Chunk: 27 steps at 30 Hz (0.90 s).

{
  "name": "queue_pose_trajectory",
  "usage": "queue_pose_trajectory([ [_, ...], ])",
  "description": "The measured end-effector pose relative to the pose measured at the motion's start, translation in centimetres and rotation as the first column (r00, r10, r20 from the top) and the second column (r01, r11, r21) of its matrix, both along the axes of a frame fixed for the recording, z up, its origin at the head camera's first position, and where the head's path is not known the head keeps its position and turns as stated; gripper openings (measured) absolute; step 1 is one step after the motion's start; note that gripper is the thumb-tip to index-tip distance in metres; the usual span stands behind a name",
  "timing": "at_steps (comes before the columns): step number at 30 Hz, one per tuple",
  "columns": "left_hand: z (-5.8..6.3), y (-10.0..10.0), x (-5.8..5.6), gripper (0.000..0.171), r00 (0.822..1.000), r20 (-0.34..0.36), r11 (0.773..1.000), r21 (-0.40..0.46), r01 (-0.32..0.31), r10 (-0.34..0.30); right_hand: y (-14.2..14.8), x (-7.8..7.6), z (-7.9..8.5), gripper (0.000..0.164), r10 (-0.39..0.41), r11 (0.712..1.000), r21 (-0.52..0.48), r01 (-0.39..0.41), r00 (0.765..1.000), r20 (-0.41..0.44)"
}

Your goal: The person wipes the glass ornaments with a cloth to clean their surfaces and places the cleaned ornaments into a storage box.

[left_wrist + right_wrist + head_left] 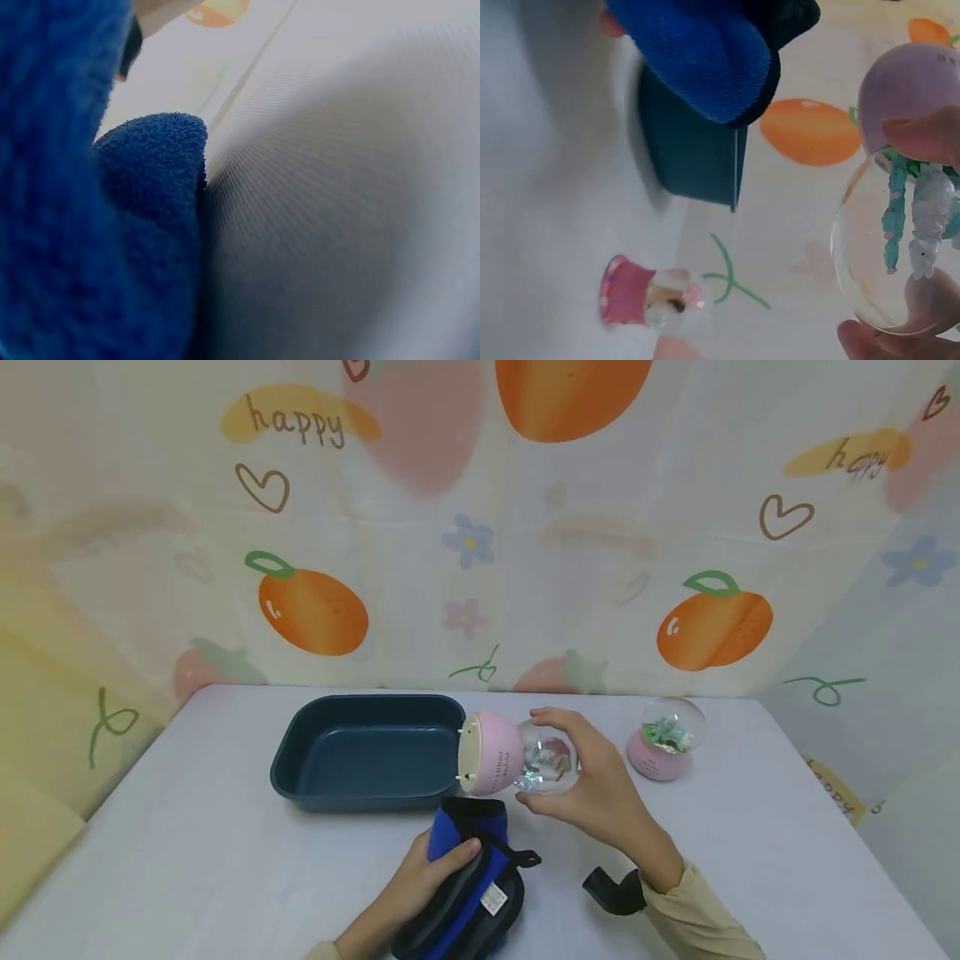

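Observation:
Held sideways by my right hand (600, 777) is a snow globe (501, 753), its glass ball gripped between thumb and fingers. Its pink base points left, with the cream underside showing. Close up in the right wrist view, figures are visible inside the glass of this snow globe (862, 232). My left hand (423, 877) grips a folded blue terry cloth (468, 893) with black edging, a small loop and a white tag, the thumb lying on top. Fluffy blue cloth (154, 165) fills the left of the left wrist view, where the hand itself is hidden.
A dark blue rectangular tray (367, 803) stands at the back left of the white table (187, 860), just behind the cloth. At the back right sits a second snow globe (660, 760) with a pink base. A printed curtain (420, 568) hangs behind.

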<state>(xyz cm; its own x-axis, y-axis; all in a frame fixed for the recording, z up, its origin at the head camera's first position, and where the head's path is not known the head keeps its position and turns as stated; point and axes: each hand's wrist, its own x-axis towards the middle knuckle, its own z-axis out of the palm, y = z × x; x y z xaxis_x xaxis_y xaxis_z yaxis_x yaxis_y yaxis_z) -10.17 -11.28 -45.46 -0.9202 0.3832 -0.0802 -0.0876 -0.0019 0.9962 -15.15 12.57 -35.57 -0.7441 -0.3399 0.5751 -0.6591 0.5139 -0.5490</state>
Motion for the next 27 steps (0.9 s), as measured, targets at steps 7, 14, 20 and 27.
queue_pose_trajectory([
  [7,0.1,-0.2,-0.1,0.053,0.999,0.042,1.0,0.01,0.023,-0.023,-2.4,-2.0,1.0,0.081,0.042,0.991,0.129,-0.035,0.998,-0.049],
  [14,0.2,-0.5,-0.1,0.054,0.998,0.054,0.999,0.013,0.037,-0.038,-5.3,-3.1,2.0,0.076,0.055,0.975,0.215,-0.047,0.998,-0.028],
  [20,-0.1,-0.9,-0.4,0.058,0.99,0.142,0.999,0.049,0.011,-0.018,-7.4,-3.9,2.8,0.073,0.071,0.965,0.254,-0.069,0.997,0.002],
  [27,-0.1,-1.0,-0.5,0.057,0.966,0.258,0.99,0.143,-0.003,-0.034,-9.4,-4.8,3.4,0.078,0.079,0.957,0.279,-0.075,0.997,-0.006],
])
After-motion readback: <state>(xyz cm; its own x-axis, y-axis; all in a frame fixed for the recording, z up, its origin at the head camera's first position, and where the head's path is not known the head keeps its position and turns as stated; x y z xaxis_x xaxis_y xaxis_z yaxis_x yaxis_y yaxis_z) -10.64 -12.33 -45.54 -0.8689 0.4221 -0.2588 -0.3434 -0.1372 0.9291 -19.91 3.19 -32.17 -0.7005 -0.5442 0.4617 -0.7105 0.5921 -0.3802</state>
